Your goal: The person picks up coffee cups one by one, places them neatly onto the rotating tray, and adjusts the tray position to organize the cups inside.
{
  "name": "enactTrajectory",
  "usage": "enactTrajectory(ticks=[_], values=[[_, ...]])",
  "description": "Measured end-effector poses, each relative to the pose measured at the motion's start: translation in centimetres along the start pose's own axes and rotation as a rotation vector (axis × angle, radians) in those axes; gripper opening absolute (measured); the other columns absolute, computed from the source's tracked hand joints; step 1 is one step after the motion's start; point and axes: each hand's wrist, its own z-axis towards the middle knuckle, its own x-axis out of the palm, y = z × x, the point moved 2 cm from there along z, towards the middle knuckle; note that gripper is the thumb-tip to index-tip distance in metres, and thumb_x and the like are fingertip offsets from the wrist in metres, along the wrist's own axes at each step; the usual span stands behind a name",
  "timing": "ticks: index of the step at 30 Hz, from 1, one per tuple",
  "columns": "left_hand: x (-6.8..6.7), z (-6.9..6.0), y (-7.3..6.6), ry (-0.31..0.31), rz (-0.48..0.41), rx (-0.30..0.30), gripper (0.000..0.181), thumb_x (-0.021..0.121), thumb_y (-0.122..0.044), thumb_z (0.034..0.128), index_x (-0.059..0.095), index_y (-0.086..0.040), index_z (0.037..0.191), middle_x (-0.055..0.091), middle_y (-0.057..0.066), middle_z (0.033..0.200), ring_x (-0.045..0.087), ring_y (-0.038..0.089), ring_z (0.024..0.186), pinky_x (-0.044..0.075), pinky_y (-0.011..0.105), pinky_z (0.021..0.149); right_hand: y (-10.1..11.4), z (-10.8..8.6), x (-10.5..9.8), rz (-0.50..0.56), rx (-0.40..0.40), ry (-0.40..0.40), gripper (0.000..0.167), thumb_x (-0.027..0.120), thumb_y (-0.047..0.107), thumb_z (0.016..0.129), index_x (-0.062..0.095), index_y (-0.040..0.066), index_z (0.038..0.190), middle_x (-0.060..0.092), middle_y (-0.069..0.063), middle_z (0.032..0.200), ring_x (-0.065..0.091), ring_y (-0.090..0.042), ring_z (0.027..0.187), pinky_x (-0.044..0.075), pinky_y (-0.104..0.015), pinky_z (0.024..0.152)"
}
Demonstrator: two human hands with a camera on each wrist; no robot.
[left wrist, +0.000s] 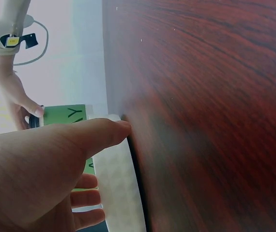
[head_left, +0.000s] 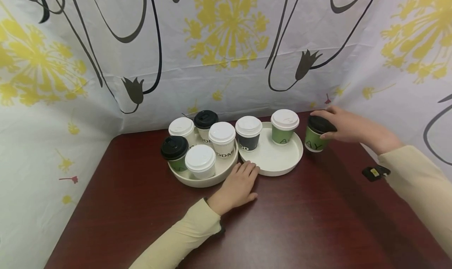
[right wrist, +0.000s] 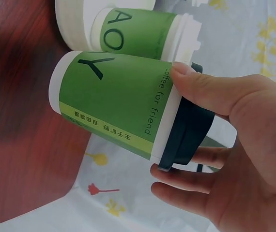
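Note:
My right hand [head_left: 347, 127] grips a green paper cup [right wrist: 114, 104] by its black lid [right wrist: 189, 128], thumb on one side and fingers on the other. That cup is just right of the right-hand white round tray [head_left: 277, 165]; whether its base touches the table I cannot tell. My left hand [head_left: 237, 188] rests its fingers on this tray's near left rim, close to where the two trays meet, thumb spread out. In the left wrist view the thumb [left wrist: 104, 135] lies across the tray's wall. On this tray stand a green cup with a white lid [head_left: 282, 133] and a dark cup [head_left: 248, 141], also white-lidded.
The left-hand white round tray [head_left: 197, 183] holds several lidded cups, among them a green one with a black lid [head_left: 175, 155] and a white one [head_left: 222, 139]. Both trays sit on a dark red wooden table [head_left: 282, 222]. A flower-patterned cloth [head_left: 212, 84] hangs behind.

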Motion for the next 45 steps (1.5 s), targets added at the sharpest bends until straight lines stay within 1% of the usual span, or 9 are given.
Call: enactTrajectory(ticks=[4, 9, 17, 23, 25, 28, 33, 40, 45], values=[[-0.1, 0.0, 0.0, -0.009, -0.007, 0.001, 0.079, 0.068, -0.054, 0.0866, 0.038, -0.012, 0.146, 0.044, 0.008, 0.150, 0.039, 0.027, 0.145, 0.034, 0.045, 0.120, 0.9, -0.7, -0.4, 0.000, -0.008, -0.012, 0.076, 0.076, 0.029, 0.085, 0.038, 0.019, 0.150, 0.043, -0.028, 0.133, 0.063, -0.042, 0.101, 0.050, -0.058, 0.086], [-0.3, -0.1, 0.0, -0.004, -0.006, -0.001, 0.079, 0.067, -0.054, 0.0871, 0.038, -0.011, 0.146, 0.044, 0.009, 0.150, 0.038, 0.027, 0.145, 0.033, 0.045, 0.120, 2.1, -1.3, -1.0, -0.001, -0.029, -0.028, 0.074, 0.077, 0.028, 0.084, 0.040, 0.021, 0.148, 0.044, -0.027, 0.133, 0.063, -0.042, 0.102, 0.050, -0.057, 0.087], [-0.3, -0.1, 0.1, -0.006, -0.004, -0.002, 0.079, 0.067, -0.054, 0.0872, 0.037, -0.011, 0.147, 0.043, 0.008, 0.150, 0.038, 0.027, 0.145, 0.033, 0.045, 0.120, 4.0, -1.4, -1.4, -0.006, -0.073, -0.058, 0.073, 0.079, 0.030, 0.083, 0.043, 0.023, 0.147, 0.049, -0.023, 0.132, 0.064, -0.040, 0.104, 0.051, -0.056, 0.088], [-0.2, -0.1, 0.1, -0.012, -0.004, -0.001, 0.080, 0.067, -0.054, 0.0871, 0.038, -0.010, 0.147, 0.043, 0.009, 0.150, 0.038, 0.027, 0.145, 0.033, 0.045, 0.120, 5.0, -1.6, -1.4, -0.020, -0.084, -0.073, 0.073, 0.079, 0.030, 0.083, 0.044, 0.025, 0.146, 0.048, -0.020, 0.134, 0.066, -0.038, 0.098, 0.052, -0.055, 0.085], [-0.1, -0.1, 0.1, -0.012, -0.005, -0.002, 0.080, 0.067, -0.054, 0.0872, 0.038, -0.010, 0.147, 0.043, 0.009, 0.150, 0.038, 0.027, 0.145, 0.033, 0.045, 0.120, 5.4, -1.6, -1.4, -0.026, -0.088, -0.077, 0.072, 0.079, 0.030, 0.082, 0.045, 0.026, 0.146, 0.048, -0.019, 0.135, 0.065, -0.038, 0.100, 0.052, -0.055, 0.085], [-0.2, 0.0, 0.0, -0.006, -0.008, -0.004, 0.080, 0.067, -0.054, 0.0877, 0.037, -0.010, 0.148, 0.043, 0.009, 0.151, 0.038, 0.027, 0.146, 0.033, 0.045, 0.120, 6.2, -1.6, -1.4, -0.017, -0.111, -0.092, 0.072, 0.080, 0.029, 0.082, 0.046, 0.025, 0.145, 0.050, -0.019, 0.134, 0.062, -0.039, 0.106, 0.052, -0.056, 0.087], [-0.3, -0.1, 0.0, 0.007, -0.007, -0.007, 0.080, 0.066, -0.054, 0.0887, 0.036, -0.010, 0.149, 0.042, 0.009, 0.152, 0.036, 0.027, 0.146, 0.032, 0.044, 0.121, 7.2, -1.4, -1.3, 0.014, -0.153, -0.109, 0.071, 0.081, 0.028, 0.081, 0.048, 0.023, 0.144, 0.052, -0.020, 0.131, 0.060, -0.039, 0.112, 0.051, -0.055, 0.091], [-0.4, -0.1, -0.1, 0.008, -0.003, -0.005, 0.080, 0.065, -0.054, 0.0888, 0.036, -0.009, 0.149, 0.042, 0.009, 0.152, 0.037, 0.027, 0.146, 0.032, 0.044, 0.121, 8.2, -0.8, -0.5, 0.032, -0.194, -0.112, 0.072, 0.081, 0.028, 0.080, 0.048, 0.022, 0.144, 0.051, -0.022, 0.133, 0.062, -0.038, 0.107, 0.052, -0.052, 0.086], [-0.3, -0.1, -0.1, 0.002, 0.000, -0.002, 0.080, 0.066, -0.054, 0.0885, 0.037, -0.010, 0.148, 0.043, 0.009, 0.151, 0.037, 0.027, 0.146, 0.033, 0.044, 0.120, 8.8, -0.3, 0.4, 0.024, -0.223, -0.109, 0.073, 0.081, 0.030, 0.081, 0.047, 0.024, 0.145, 0.052, -0.017, 0.131, 0.063, -0.032, 0.104, 0.053, -0.048, 0.084]])
